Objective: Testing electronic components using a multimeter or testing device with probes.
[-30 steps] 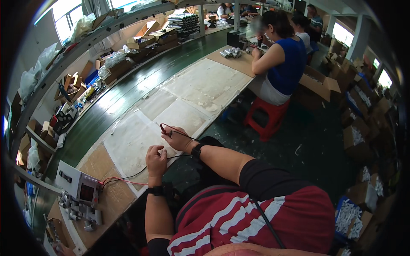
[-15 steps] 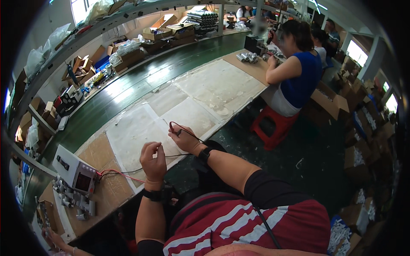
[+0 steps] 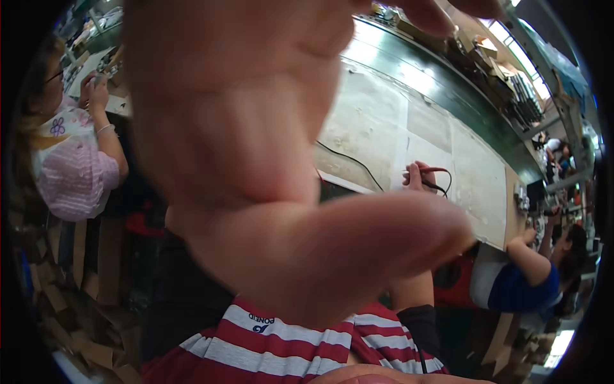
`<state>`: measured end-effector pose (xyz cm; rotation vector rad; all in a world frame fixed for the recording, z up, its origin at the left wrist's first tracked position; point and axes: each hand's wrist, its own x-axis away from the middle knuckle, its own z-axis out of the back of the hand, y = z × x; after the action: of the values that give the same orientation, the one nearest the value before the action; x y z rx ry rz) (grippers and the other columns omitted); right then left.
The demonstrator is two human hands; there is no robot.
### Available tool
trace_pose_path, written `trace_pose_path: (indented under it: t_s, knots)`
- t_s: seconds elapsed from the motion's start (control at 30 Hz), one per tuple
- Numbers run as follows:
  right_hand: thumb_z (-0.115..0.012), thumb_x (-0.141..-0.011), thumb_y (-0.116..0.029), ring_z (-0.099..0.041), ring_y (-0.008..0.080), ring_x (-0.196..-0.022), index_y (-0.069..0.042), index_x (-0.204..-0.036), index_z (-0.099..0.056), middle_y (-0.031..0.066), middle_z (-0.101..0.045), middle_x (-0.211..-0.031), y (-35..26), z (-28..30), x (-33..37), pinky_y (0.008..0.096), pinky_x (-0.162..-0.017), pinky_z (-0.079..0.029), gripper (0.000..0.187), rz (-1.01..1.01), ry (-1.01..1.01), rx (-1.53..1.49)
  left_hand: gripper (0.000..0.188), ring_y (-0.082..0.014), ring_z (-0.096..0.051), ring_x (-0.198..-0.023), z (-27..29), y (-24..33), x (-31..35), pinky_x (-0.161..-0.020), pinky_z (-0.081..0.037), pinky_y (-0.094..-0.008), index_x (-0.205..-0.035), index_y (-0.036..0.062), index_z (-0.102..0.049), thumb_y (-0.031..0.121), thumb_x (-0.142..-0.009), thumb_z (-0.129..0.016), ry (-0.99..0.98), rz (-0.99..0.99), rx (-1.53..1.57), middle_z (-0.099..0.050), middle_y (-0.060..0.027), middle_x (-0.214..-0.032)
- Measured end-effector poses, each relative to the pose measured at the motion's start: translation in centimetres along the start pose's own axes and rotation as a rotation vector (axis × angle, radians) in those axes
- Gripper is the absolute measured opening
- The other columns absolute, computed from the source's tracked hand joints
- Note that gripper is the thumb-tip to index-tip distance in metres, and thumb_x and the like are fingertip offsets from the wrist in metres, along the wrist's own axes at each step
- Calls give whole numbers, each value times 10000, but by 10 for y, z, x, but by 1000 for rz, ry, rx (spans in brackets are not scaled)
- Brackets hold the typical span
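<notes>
My left hand (image 3: pixel 249 134) is held up very close to the camera and fills much of the head view. Its palm shows, with the thumb stretched out to the right and other fingertips at the top edge; it appears to hold nothing. Beyond it, my right hand (image 3: pixel 416 178) is above the work table, fingers closed on red and black test leads. The red lead (image 3: pixel 441 170) loops out from the fingers, while a black cable (image 3: pixel 358 162) runs across the table's pale covering. My left hand hides the table's left part.
The long table (image 3: pixel 473 192) has pale sheets on it, with a green conveyor belt (image 3: pixel 409 64) behind. A co-worker in blue (image 3: pixel 527 285) sits at right, another in pink (image 3: pixel 80 173) at left. Cardboard boxes (image 3: pixel 89 339) lie at lower left.
My left hand has risen from beside the right hand to right before the camera, and its fingers have spread. The view has turned left. My right hand still holds the leads.
</notes>
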<state>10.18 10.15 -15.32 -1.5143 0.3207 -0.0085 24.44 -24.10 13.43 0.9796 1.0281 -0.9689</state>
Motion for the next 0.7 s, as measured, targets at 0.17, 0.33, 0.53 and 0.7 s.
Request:
trace_pose_path:
  t_s: [0.17,0.33,0.53,0.7]
  knots:
    - [-648,-1005,-98,-657,156,-725,24,-1137,-642,122,-726,-919,-72,-22,-3,269,-599,-501,180,33,-80,-196,477,-254,-580,-1117,-12,-4,7,-951,-447,-350,-1373,-55,-538,200,-983,-642,18,-13,9,-626,-218,-1268]
    - [-632,-1017,-94,-659,196,-736,23,-1169,-628,156,-726,-949,-158,-21,0,293,-631,-506,192,217,-145,-415,478,-255,-581,-1117,-27,-15,13,-951,-448,-351,-1374,-54,-538,205,-985,-640,32,-11,73,-626,-218,-1270]
    - [-617,-1031,-149,-667,209,-732,50,-1145,-634,208,-711,-963,-229,2,45,279,-630,-525,230,618,-235,-403,480,-256,-581,-1117,-27,-23,13,-951,-448,-352,-1375,-53,-537,211,-987,-637,57,-41,50,-626,-218,-1271]
    - [-634,-1027,-379,-647,214,-806,-66,-1234,-610,192,-664,-1115,-262,39,74,268,-594,-528,376,867,-295,-300,481,-257,-581,-1117,-38,-26,17,-951,-448,-352,-1376,-53,-537,216,-989,-635,61,-21,117,-626,-218,-1273]
